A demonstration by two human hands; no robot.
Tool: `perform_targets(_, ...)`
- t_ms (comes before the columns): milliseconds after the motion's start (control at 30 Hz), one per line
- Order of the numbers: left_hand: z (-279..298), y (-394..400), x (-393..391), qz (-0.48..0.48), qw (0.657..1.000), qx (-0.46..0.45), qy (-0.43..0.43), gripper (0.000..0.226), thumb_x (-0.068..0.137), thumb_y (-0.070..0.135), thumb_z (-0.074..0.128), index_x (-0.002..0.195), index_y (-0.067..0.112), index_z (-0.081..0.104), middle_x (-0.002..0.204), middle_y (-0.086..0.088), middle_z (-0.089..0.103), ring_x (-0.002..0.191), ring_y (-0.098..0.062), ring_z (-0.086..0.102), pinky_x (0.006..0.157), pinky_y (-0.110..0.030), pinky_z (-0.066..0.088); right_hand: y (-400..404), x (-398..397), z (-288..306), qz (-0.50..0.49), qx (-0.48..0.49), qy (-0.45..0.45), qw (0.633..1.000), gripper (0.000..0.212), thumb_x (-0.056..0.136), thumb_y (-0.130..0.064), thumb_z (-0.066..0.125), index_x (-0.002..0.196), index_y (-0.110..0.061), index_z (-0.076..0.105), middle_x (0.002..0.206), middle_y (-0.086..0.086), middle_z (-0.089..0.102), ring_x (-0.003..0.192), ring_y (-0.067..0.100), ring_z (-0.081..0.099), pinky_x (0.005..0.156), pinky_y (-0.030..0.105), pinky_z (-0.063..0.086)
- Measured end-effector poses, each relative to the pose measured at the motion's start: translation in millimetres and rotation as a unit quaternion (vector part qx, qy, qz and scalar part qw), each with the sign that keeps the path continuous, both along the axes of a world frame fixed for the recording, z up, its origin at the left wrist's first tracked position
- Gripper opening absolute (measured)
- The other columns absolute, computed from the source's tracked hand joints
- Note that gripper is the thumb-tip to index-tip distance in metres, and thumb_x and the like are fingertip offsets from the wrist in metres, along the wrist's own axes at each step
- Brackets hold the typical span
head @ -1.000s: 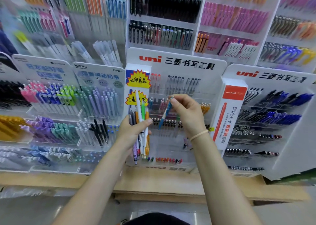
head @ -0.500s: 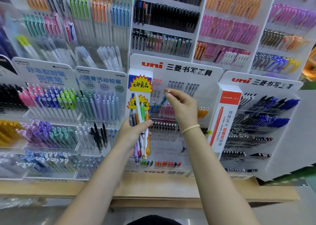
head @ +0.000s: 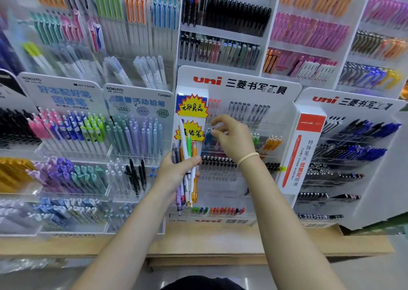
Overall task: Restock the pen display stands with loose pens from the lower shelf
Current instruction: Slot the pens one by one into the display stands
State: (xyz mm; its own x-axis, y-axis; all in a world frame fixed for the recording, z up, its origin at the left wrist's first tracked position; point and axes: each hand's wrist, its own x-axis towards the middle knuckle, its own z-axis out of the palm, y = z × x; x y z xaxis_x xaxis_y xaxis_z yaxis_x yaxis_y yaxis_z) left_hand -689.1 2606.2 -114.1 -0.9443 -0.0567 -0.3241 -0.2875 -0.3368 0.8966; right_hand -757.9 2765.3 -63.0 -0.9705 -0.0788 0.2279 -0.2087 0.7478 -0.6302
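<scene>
My left hand (head: 174, 175) grips a bundle of loose pens (head: 187, 148), white, green, orange, grey and purple, held upright in front of the left edge of the white uni display stand (head: 240, 84). My right hand (head: 236, 139) is raised at the stand's second row. Its thumb and forefinger pinch the top of a blue pen (head: 207, 137) that stands in the slot among other blue pens. Rows of pink, green, orange and black pens fill the same stand; my right forearm hides part of them.
Two Kokuyo stands (head: 136, 95) full of pastel pens stand to the left. A second uni stand (head: 353, 104) with blue and black pens is to the right, behind a tall red-and-white pen box (head: 309, 130). All rest on a wooden shelf (head: 220, 239). More pen racks rise above.
My right hand carried the blue pen up and to the left, from in front of the stand into its blue row. The left hand and its bundle stayed put.
</scene>
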Motion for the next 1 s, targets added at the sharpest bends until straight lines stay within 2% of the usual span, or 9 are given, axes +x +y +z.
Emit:
perform_targets(200, 3.6, -5.2, -6.4, -0.026, 1.000, 0.005, 0.017, 0.017, 0.087, 0.009, 0.075, 0.101, 0.010, 0.065, 0.077, -0.005, 0.075, 0.061, -0.018, 0.068, 0.057, -0.028, 0.057, -5.7, -4.1, 1.2, 0.003, 0.033, -0.022, 0.999, 0.005, 0.093, -0.019, 0.067, 0.098, -0.020, 0.066, 0.098, -0.001, 0.074, 0.084, 0.019, 0.067, 0.077, 0.043, 0.058)
perform_targets(300, 6.0, -7.1, -10.5, -0.041, 0.999, 0.016, 0.020, 0.020, 0.087, 0.009, 0.075, 0.103, 0.009, 0.065, 0.078, -0.007, 0.074, 0.061, -0.017, 0.068, 0.057, -0.030, 0.057, -3.7, -8.5, 3.5, 0.006, 0.044, -0.039, 0.998, 0.007, 0.092, -0.020, 0.068, 0.099, -0.019, 0.067, 0.101, 0.001, 0.075, 0.084, 0.017, 0.067, 0.081, 0.042, 0.058)
perform_targets(400, 5.9, -9.0, -13.4, -0.064, 0.997, 0.015, 0.032, 0.024, 0.087, 0.009, 0.075, 0.109, 0.006, 0.065, 0.080, -0.007, 0.074, 0.060, -0.018, 0.066, 0.058, -0.031, 0.056, -1.6, -6.2, 4.1, 0.012, 0.025, -0.019, 0.999, 0.017, 0.090, -0.025, 0.071, 0.105, -0.017, 0.071, 0.107, -0.002, 0.073, 0.097, 0.013, 0.066, 0.090, 0.035, 0.055)
perform_targets(500, 6.0, -9.2, -14.0, -0.091, 0.995, 0.020, 0.040, 0.029, 0.085, 0.010, 0.075, 0.111, 0.005, 0.065, 0.084, -0.009, 0.074, 0.059, -0.018, 0.065, 0.060, -0.031, 0.056, 0.0, 7.8, 5.8, 0.005, -0.078, 0.006, 0.997, 0.015, 0.091, -0.027, 0.070, 0.103, -0.019, 0.074, 0.097, -0.011, 0.072, 0.089, -0.002, 0.063, 0.081, 0.019, 0.052)
perform_targets(567, 6.9, -6.7, -13.9, -0.106, 0.993, 0.027, 0.046, 0.027, 0.084, 0.007, 0.075, 0.109, 0.005, 0.064, 0.084, -0.011, 0.073, 0.058, -0.016, 0.065, 0.057, -0.029, 0.055, 0.5, 18.9, 6.9, 0.031, -0.154, -0.048, 0.986, 0.010, 0.090, -0.027, 0.072, 0.097, -0.020, 0.074, 0.085, -0.012, 0.071, 0.073, -0.005, 0.062, 0.070, 0.015, 0.050)
perform_targets(667, 9.4, 0.9, -12.6, -0.118, 0.991, 0.038, 0.059, 0.022, 0.085, 0.001, 0.071, 0.106, 0.007, 0.064, 0.079, -0.010, 0.072, 0.055, -0.016, 0.064, 0.053, -0.026, 0.054, 4.0, 30.0, 4.7, 0.056, -0.202, -0.142, 0.967, 0.012, 0.088, -0.025, 0.074, 0.094, -0.015, 0.074, 0.078, -0.001, 0.071, 0.062, 0.011, 0.062, 0.059, 0.023, 0.051)
perform_targets(733, 9.1, 7.0, -10.8, -0.123, 0.990, 0.040, 0.062, 0.021, 0.086, 0.000, 0.070, 0.105, 0.006, 0.064, 0.077, -0.008, 0.070, 0.056, -0.014, 0.065, 0.052, -0.026, 0.053, 9.4, 35.2, 3.6, 0.077, -0.229, -0.185, 0.952, 0.013, 0.090, -0.023, 0.072, 0.091, -0.010, 0.070, 0.066, 0.005, 0.063, 0.049, 0.016, 0.049, 0.045, 0.025, 0.040)
perform_targets(867, 5.8, 12.5, -6.7, -0.123, 0.990, 0.037, 0.050, 0.023, 0.082, 0.008, 0.073, 0.103, 0.003, 0.063, 0.072, -0.006, 0.069, 0.053, -0.018, 0.063, 0.052, -0.029, 0.054, 23.3, 43.9, -0.3, 0.079, -0.312, -0.200, 0.926, 0.014, 0.095, -0.017, 0.065, 0.092, -0.004, 0.062, 0.062, 0.005, 0.063, 0.047, 0.019, 0.055, 0.041, 0.025, 0.041)
perform_targets(1000, 2.4, 3.7, -5.5, -0.028, 0.997, 0.075, 0.011, 0.023, 0.085, 0.012, 0.074, 0.103, 0.007, 0.061, 0.077, -0.010, 0.067, 0.051, -0.018, 0.064, 0.051, -0.028, 0.056, 41.3, 52.2, -4.0, -0.035, -0.483, -0.159, 0.860, 0.015, 0.100, -0.019, 0.058, 0.094, -0.005, 0.057, 0.067, 0.009, 0.064, 0.053, 0.020, 0.062, 0.044, 0.022, 0.049)
